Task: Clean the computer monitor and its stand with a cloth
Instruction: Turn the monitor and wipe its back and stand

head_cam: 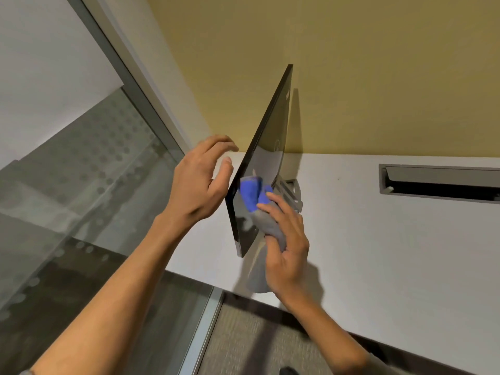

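Hands frame the monitor [266, 147], which we see edge-on near the middle of the view, its dark back panel turned toward 3 o'clock and its thin edge running from 12 down to 6. Our left hand [200, 182] sits at 9 o'clock of the monitor, fingers spread and only loosely bent, the thumb tip close to the panel's front edge; we cannot tell whether it touches. It holds nothing. Our right hand [286, 247] is at 5 o'clock of the monitor, fingers curled round a cloth [253, 193], blue at its upper end and grey lower down, pressed against the back panel. The stand [290, 190] shows just at 3 o'clock of the cloth, on the white desk [392, 253]. A cable slot [438, 182] lies well apart at 3 o'clock.
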A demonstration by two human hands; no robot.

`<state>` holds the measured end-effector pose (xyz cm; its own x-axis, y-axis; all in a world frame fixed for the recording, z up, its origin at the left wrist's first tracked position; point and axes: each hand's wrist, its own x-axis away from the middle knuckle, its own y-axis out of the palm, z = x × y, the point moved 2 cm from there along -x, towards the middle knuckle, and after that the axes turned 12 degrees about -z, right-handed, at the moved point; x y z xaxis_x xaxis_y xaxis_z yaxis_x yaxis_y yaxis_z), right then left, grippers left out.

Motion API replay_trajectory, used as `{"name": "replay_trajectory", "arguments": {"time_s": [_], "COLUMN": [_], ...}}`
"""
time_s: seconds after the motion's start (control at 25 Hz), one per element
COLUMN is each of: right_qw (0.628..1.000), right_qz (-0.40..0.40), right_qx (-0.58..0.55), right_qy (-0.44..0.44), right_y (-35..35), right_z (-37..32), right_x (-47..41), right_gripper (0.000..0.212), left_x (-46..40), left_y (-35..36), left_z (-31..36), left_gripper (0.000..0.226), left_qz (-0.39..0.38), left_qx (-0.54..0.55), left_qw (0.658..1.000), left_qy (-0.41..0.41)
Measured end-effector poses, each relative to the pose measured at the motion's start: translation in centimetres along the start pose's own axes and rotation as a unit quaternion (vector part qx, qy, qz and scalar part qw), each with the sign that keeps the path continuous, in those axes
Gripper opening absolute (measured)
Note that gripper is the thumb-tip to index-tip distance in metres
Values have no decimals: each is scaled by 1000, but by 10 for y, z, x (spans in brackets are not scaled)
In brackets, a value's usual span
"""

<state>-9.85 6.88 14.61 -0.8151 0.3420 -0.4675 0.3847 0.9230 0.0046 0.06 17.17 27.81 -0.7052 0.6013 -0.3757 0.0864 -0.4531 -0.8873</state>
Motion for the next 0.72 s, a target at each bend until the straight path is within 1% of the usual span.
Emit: {"name": "replay_trajectory", "arguments": {"time_s": [0.04,0.08,0.12,0.2,0.24,0.32,0.4,0.44,0.48,0.56,0.64,0.68,0.72], "right_qw": [987,958,936,923,921,919,914,903,883,827,774,764,768], "right_qz": [55,88,98,72,46,13,34,56,78,109,137,153,164], "right_qx": [-111,-205,-258,-315,-336,-340,-320,-320,-335,-377,-406,-413,-407], "right_qy": [99,178,218,208,193,202,246,280,320,401,465,471,466], "right_y": [3,9,16,30,40,65,78,81,81,80,76,73,71], "right_z": [3,3,-1,-8,-9,4,31,46,59,81,91,94,91], "right_x": [-2,-7,-14,-32,-41,-48,-43,-38,-31,-17,-7,-6,-9], "right_gripper": [56,55,52,47,44,43,51,49,43,33,25,23,23], "left_x": [-3,-6,-9,-16,-19,-25,-27,-28,-29,-32,-35,-36,-36], "left_y": [4,8,12,20,24,28,30,31,31,30,30,30,30], "left_z": [-2,-4,-5,-6,-7,-14,-22,-25,-27,-27,-26,-25,-23], "left_gripper": [34,35,36,44,48,60,72,75,77,75,71,70,71], "left_qz": [-27,-51,-75,-129,-159,-221,-270,-288,-302,-321,-328,-327,-323], "left_qx": [-10,-26,-44,-82,-97,-113,-125,-139,-153,-169,-171,-172,-175], "left_qw": [1000,998,996,987,981,966,953,947,940,931,928,929,929], "left_qy": [3,7,15,40,54,66,50,45,43,41,37,36,36]}}
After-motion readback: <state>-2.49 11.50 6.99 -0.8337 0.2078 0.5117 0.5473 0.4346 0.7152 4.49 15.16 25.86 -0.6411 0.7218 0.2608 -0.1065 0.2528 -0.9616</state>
